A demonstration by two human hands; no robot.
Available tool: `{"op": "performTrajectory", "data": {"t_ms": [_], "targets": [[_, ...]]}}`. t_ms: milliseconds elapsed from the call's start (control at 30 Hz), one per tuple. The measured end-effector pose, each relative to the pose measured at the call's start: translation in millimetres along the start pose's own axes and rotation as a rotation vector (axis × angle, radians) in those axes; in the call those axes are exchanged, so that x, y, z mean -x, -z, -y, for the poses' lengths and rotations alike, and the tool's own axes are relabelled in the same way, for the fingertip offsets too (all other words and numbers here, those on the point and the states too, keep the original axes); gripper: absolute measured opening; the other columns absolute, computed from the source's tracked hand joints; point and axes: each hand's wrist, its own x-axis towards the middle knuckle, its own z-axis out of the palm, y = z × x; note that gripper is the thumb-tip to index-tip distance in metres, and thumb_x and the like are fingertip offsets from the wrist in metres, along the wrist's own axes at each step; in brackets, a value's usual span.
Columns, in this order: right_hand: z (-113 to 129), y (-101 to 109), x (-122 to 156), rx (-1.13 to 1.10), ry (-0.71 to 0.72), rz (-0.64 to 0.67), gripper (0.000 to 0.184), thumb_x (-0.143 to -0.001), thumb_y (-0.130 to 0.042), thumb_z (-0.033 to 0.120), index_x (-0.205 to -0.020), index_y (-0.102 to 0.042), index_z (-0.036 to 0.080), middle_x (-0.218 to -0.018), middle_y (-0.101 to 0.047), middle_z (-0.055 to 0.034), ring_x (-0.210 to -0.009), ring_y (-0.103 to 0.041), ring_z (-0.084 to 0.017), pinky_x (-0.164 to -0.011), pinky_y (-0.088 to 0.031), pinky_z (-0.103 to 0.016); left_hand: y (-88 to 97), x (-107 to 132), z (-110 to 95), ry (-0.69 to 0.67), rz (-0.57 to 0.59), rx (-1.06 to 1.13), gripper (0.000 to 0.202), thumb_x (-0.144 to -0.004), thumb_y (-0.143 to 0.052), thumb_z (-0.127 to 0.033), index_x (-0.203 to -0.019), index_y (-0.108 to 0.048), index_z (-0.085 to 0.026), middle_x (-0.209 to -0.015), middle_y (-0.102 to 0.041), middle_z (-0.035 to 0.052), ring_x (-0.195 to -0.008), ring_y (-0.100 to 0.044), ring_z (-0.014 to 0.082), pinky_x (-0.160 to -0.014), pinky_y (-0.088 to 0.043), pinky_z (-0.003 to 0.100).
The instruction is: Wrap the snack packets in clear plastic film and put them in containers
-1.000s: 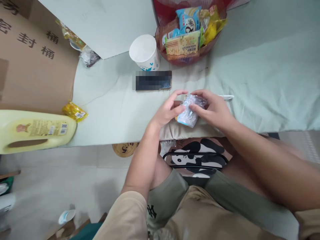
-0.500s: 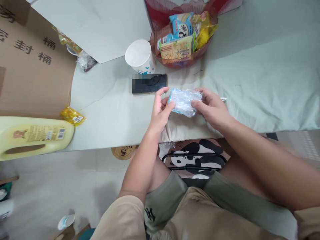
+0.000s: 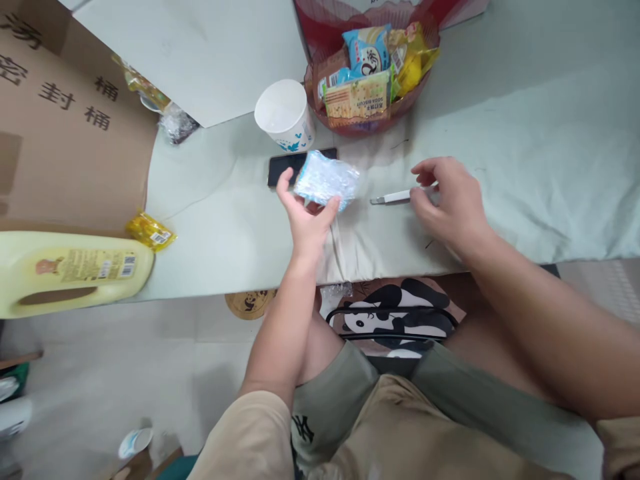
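Clear crinkled plastic wraps a small white packet with light-blue edges [image 3: 328, 178]. My left hand [image 3: 311, 220] is closed on it, thumb on the near side, tilting it above the table in front of the phone [image 3: 286, 164]. A slim tool with a white handle and narrow metal tip [image 3: 395, 197] lies on the cloth, pointing left; its exact kind is unclear. Over its right end is my right hand [image 3: 447, 200], thumb and fingers apart. The thumb covers part of the handle, and I cannot tell whether it touches.
Behind stand a white paper cup [image 3: 285, 117] and a reddish clear bowl [image 3: 367, 128] of packaged snacks. A yellow packet [image 3: 150, 231], a pale yellow jug [image 3: 75, 273] and a cardboard box [image 3: 75, 167] are at the left. The cloth-covered table's front edge [image 3: 385, 275] runs above my lap.
My right hand has let go of the wrapped packet and moved right, to the white-handled tool. My left hand has carried the packet slightly left, over the phone's edge.
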Motion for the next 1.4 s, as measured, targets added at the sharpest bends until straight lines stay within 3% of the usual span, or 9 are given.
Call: {"op": "performTrajectory", "data": {"t_ms": [100, 233, 500, 667, 900, 1033, 1167, 1267, 1400], "targets": [[-12.1, 4.8, -2.1, 0.267, 0.107, 0.037, 0.029, -0.083, -0.058, 0.028, -0.109, -0.070, 0.021, -0.112, -0.070, -0.0150, -0.105, -0.064, -0.037, -0.091, -0.047, -0.056, 9.0, -4.8, 4.0, -0.024, -0.071, -0.047, 0.105, -0.073, -0.085, -0.060, -0.153, -0.019, -0.042, -0.140, -0.055, 0.0104, -0.118, -0.068, 0.0235, -0.105, -0.056, 0.043], [-18.1, 5.5, -0.5, 0.304, 0.133, 0.067, 0.022, -0.088, -0.057, 0.034, -0.099, -0.072, 0.022, -0.102, -0.072, -0.0147, -0.106, -0.062, -0.039, -0.092, -0.042, -0.056, 11.5, -5.5, 7.0, -0.058, -0.079, -0.086, 0.098, -0.076, -0.085, -0.054, -0.151, -0.022, -0.040, -0.138, -0.055, 0.0101, -0.116, -0.068, 0.0222, -0.105, -0.056, 0.041], [27.7, -7.1, 9.4, -0.212, 0.034, 0.213, 0.030, -0.098, -0.050, 0.041, -0.094, -0.073, 0.022, -0.066, -0.066, -0.0025, -0.061, -0.057, -0.018, -0.060, -0.040, -0.032, -7.1, 4.6, 4.3, -0.097, 0.083, -0.178, 0.083, -0.079, -0.083, -0.052, -0.145, -0.036, -0.038, -0.148, -0.048, 0.0106, -0.122, -0.066, 0.0261, -0.095, -0.061, 0.038], [37.3, -21.3, 9.7, -0.087, 0.096, 0.155, 0.030, -0.097, -0.050, 0.037, -0.098, -0.076, 0.020, -0.082, -0.073, -0.0069, -0.071, -0.063, -0.020, -0.066, -0.041, -0.032, -18.1, 8.6, -2.8, -0.072, 0.118, -0.125, 0.080, -0.073, -0.087, -0.056, -0.138, -0.045, -0.035, -0.141, -0.054, 0.0085, -0.122, -0.065, 0.0261, -0.095, -0.060, 0.038], [17.3, -4.0, 6.0, 0.274, 0.013, 0.136, 0.032, -0.097, -0.050, 0.042, -0.100, -0.077, 0.024, -0.097, -0.075, -0.0096, -0.081, -0.064, -0.026, -0.062, -0.036, -0.035, 7.3, -6.8, -8.9, 0.128, -0.173, 0.122, 0.083, -0.067, -0.090, -0.057, -0.134, -0.046, -0.036, -0.133, -0.060, 0.0070, -0.117, -0.066, 0.0233, -0.092, -0.060, 0.036], [5.5, 4.3, -1.8, 0.354, -0.058, 0.084, 0.030, -0.095, -0.053, 0.042, -0.106, -0.075, 0.024, -0.106, -0.073, -0.0125, -0.088, -0.065, -0.030, -0.067, -0.040, -0.038, 2.8, 2.3, -12.7, 0.136, -0.027, 0.050, 0.079, -0.059, -0.093, -0.062, -0.119, -0.054, -0.028, -0.113, -0.064, 0.0042, -0.098, -0.068, 0.0184, -0.083, -0.060, 0.031], [2.9, 4.9, -5.4, 0.364, -0.006, 0.062, 0.032, -0.095, -0.052, 0.037, -0.117, -0.071, 0.022, -0.115, -0.071, -0.0156, -0.101, -0.065, -0.034, -0.080, -0.046, -0.045, -7.6, 8.7, -19.3, 0.111, 0.076, -0.042, 0.057, -0.076, -0.074, -0.074, -0.095, -0.059, -0.022, -0.088, -0.062, 0.0015, -0.082, -0.066, 0.0153, -0.077, -0.058, 0.030], [6.2, 0.7, -1.9, 0.242, 0.097, 0.068, 0.034, -0.095, -0.049, 0.033, -0.121, -0.069, 0.023, -0.119, -0.071, -0.0155, -0.108, -0.065, -0.034, -0.088, -0.049, -0.048, -4.7, 2.6, -18.7, -0.007, 0.039, -0.102, 0.058, -0.080, -0.065, -0.079, -0.096, -0.061, -0.023, -0.097, -0.066, 0.0053, -0.100, -0.068, 0.0206, -0.087, -0.057, 0.034], [13.0, -9.7, 5.6, 0.048, 0.275, 0.152, 0.045, -0.090, -0.056, 0.035, -0.132, -0.063, 0.023, -0.126, -0.070, -0.0149, -0.116, -0.064, -0.036, -0.096, -0.050, -0.050, 1.5, -2.4, -13.4, -0.037, 0.054, -0.165, 0.073, -0.068, -0.080, -0.075, -0.120, -0.059, -0.029, -0.118, -0.067, 0.0077, -0.107, -0.069, 0.0224, -0.092, -0.057, 0.036]]}}
